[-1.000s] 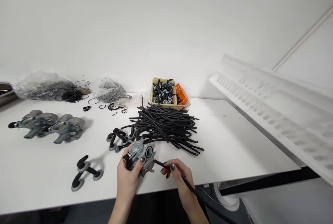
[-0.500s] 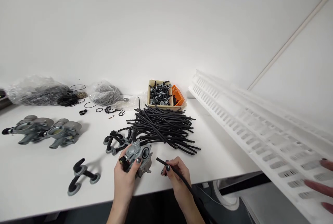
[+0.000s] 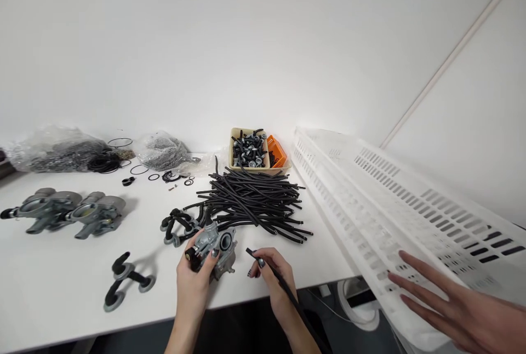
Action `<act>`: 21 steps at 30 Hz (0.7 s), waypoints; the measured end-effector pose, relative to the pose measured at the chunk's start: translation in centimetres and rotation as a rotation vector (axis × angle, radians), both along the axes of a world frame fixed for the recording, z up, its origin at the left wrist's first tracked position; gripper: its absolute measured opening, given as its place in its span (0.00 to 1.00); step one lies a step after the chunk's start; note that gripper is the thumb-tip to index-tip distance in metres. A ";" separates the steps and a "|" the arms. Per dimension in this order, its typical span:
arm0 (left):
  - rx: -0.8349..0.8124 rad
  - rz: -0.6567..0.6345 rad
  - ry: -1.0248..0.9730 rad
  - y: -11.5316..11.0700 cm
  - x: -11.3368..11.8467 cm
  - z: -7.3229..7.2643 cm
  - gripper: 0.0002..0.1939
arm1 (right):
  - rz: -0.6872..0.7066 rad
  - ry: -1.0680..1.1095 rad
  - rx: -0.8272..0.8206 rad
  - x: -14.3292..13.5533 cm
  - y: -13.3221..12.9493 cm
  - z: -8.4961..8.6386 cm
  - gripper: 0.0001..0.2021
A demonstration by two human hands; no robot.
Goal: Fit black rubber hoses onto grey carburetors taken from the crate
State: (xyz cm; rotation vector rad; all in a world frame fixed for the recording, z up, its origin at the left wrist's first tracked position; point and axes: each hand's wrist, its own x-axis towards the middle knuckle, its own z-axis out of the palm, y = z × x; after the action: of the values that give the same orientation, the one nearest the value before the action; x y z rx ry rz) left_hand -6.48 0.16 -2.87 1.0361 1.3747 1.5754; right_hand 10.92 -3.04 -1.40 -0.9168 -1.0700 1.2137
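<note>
A grey metal carburetor (image 3: 213, 244) is gripped in my left hand (image 3: 192, 283) above the table's front edge, its round bore facing right. My right hand (image 3: 277, 277) pinches a black rubber hose (image 3: 296, 308) close to its upper end; the rest trails down past my wrist. A small gap separates the hose tip from the carburetor. Just beyond both hands lies a pile of similar black hoses (image 3: 250, 198). Left of the carburetor are several black elbow pieces with grey caps (image 3: 178, 225), and nearer the front edge a few more (image 3: 129, 274).
Two carburetors (image 3: 95, 214) stand on the left of the white table (image 3: 164, 332). Plastic bags of parts (image 3: 61, 148) and black rings (image 3: 153, 177) lie behind. A cream bin (image 3: 232, 151) and orange basket (image 3: 277, 151) stand at the back. Another person's hand (image 3: 456, 304) touches a white crate (image 3: 349, 206) on the right.
The white crate has tipped so its inside shows more, and the other person's hand has come further into view. My hands keep their holds, with the hose still apart from the carburetor.
</note>
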 end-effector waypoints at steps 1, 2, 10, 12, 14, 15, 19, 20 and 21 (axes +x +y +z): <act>0.000 0.001 0.002 0.0 0.0 0.1 0.32 | 0.008 -0.005 0.005 0.1 0.0 0.0 0.14; -0.004 0.002 0.001 0.0 0.1 0.1 0.33 | 0.014 -0.008 0.007 0.1 0.0 0.0 0.14; -0.037 0.018 -0.030 -0.1 0.3 0.4 0.34 | 0.019 -0.052 0.010 0.2 -0.2 0.0 0.13; -0.037 0.027 -0.033 -0.1 0.3 0.4 0.34 | -0.003 -0.040 0.002 0.1 -0.2 0.3 0.13; -0.036 0.035 -0.030 -0.1 0.3 0.4 0.34 | -0.018 -0.002 -0.006 0.0 -0.3 0.5 0.13; -0.037 0.038 -0.031 -0.1 0.3 0.4 0.34 | -0.021 0.020 -0.008 0.0 -0.2 0.6 0.13; -0.042 0.038 -0.052 0.0 0.3 0.3 0.34 | -0.031 0.073 -0.021 -0.3 -0.3 0.7 0.13; -0.038 0.041 -0.054 -0.1 0.3 0.3 0.33 | -0.036 0.067 -0.026 -0.4 -0.4 0.7 0.13; -0.034 0.044 -0.055 -0.1 0.3 0.3 0.33 | -0.041 0.050 -0.028 -0.5 -0.4 0.6 0.12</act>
State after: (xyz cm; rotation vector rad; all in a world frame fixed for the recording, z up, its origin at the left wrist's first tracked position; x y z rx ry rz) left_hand -6.16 0.10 -2.60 0.9418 1.3906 1.5956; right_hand 10.39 -3.47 -0.78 -0.9211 -0.9922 1.2142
